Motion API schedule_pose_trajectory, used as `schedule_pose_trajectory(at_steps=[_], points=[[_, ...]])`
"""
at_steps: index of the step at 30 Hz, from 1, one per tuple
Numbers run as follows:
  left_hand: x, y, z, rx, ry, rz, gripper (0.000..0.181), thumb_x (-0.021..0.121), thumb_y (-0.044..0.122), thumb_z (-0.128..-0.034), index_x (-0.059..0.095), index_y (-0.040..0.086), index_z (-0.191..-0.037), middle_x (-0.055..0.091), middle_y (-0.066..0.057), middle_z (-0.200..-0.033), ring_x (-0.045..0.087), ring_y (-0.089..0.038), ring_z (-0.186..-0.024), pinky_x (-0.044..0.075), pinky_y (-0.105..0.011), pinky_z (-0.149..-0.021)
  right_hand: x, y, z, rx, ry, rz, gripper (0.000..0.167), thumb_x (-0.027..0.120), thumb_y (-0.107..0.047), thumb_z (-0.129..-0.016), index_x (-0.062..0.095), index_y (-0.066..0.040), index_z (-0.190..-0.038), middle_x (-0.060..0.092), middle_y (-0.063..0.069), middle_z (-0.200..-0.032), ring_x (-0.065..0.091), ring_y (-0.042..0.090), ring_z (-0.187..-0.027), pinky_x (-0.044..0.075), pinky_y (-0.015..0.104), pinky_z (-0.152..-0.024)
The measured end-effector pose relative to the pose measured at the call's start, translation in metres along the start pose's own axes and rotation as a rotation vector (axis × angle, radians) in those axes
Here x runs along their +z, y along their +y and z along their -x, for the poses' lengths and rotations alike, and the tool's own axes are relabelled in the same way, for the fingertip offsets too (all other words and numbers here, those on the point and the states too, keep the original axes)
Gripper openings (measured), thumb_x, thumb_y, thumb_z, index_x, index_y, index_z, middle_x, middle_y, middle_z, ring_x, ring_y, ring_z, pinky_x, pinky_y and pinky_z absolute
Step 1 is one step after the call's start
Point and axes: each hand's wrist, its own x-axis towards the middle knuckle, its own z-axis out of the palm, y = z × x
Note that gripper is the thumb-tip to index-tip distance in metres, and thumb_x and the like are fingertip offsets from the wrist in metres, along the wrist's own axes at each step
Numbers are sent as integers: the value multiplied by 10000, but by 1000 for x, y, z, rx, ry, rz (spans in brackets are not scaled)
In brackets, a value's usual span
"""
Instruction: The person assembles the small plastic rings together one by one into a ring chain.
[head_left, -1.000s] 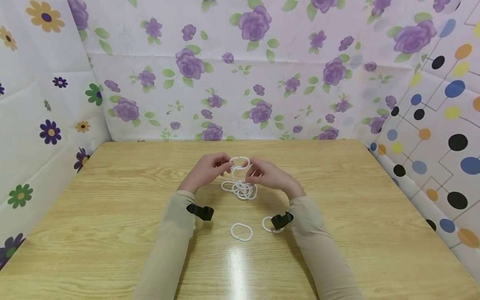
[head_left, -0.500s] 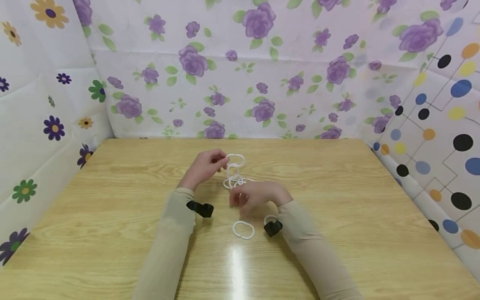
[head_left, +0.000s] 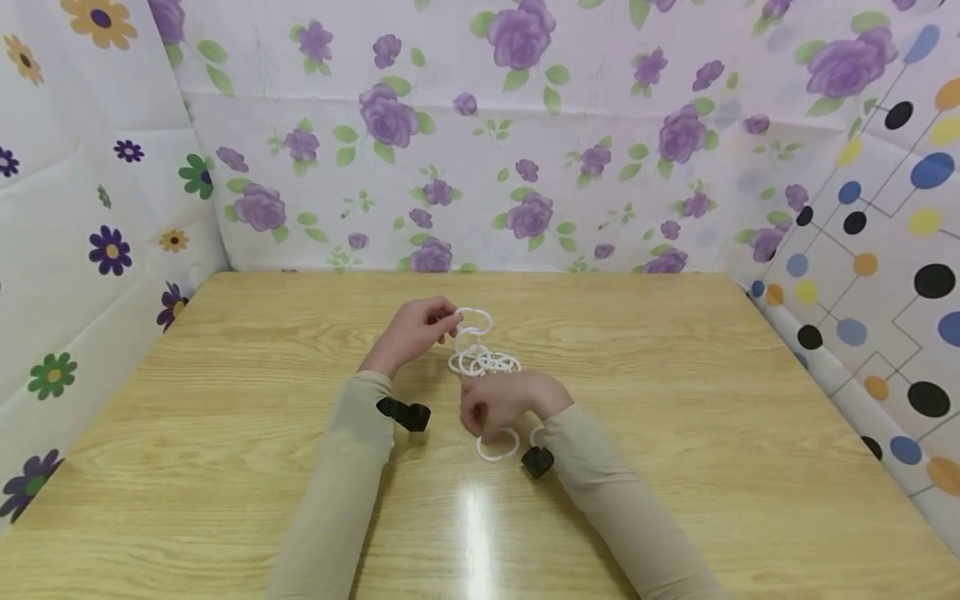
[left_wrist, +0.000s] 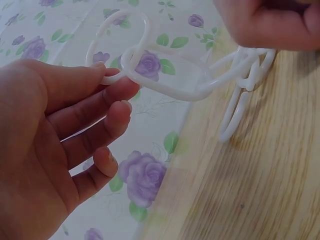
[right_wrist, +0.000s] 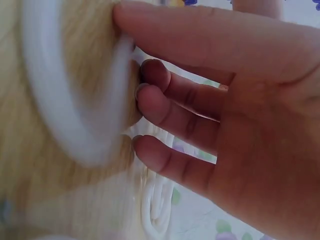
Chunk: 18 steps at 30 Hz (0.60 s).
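My left hand [head_left: 416, 329] pinches the end link [left_wrist: 91, 47] of a chain of white plastic oval links between thumb and index finger, holding it above the table. A second link [left_wrist: 165, 91] hangs from it, and the other linked rings [head_left: 506, 358] lie in a small heap. Nearer the front, my right hand [head_left: 508, 398] pinches a loose white link [head_left: 491, 459] at its edge; this link is blurred in the right wrist view. Another loose link [head_left: 534, 435] lies beside the right wrist, partly hidden by the sleeve and wrist camera.
The wooden table [head_left: 262, 400] extends on both sides of the arms. Floral sheets [head_left: 480, 192] hang behind and to the left, and a dotted sheet [head_left: 885, 275] hangs on the right. Black cameras [head_left: 537, 462] sit on both wrists.
My right hand has left the chain, come down toward the front and taken hold of a loose link, which has shifted and turned. The left hand still holds the end link.
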Motion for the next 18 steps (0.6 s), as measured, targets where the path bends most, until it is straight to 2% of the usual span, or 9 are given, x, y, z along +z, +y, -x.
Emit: schedule_pose_trajectory(at_steps=[3,6,8,13,18], points=[[0,1,0,-10,-5,3,256,543,241,-1002,663,24,-1069,680,-105,-868,610,-239,-734,464,-274,-637,-1,2,2,-13,-7,-27,91,721,-17,-784,660,-83,-778,507,-9,-935,457,39,-807,404,145,-732],[-1,2,-1,-14,-7,5,258,543,242,-1002,664,22,-1065,684,-127,-879,604,-226,-722,460,-275,-631,-5,3,6,-31,-4,-34,56,675,-39,-839,629,-66,-854,532,-1,-907,467,44,-791,408,155,-727],[-1,2,-1,-17,-7,8,260,543,242,-1002,665,21,-1062,685,-136,-881,601,-218,-717,464,-279,-632,-8,5,9,-14,9,-61,51,633,-54,-888,587,-69,-907,526,-14,-872,466,48,-781,400,164,-723],[-2,3,-1,-31,-4,16,259,545,245,-1000,663,22,-1060,681,-114,-865,607,-232,-728,469,-278,-637,-13,13,18,65,91,-157,58,522,-82,-982,483,-91,-940,541,-5,-808,466,64,-716,383,183,-677],[0,5,-1,-36,-18,18,256,551,254,-998,659,28,-1050,681,-110,-861,616,-252,-740,486,-279,-652,-16,22,25,32,194,-269,79,425,-86,-1031,408,-80,-955,583,74,-768,523,116,-694,405,207,-663]])
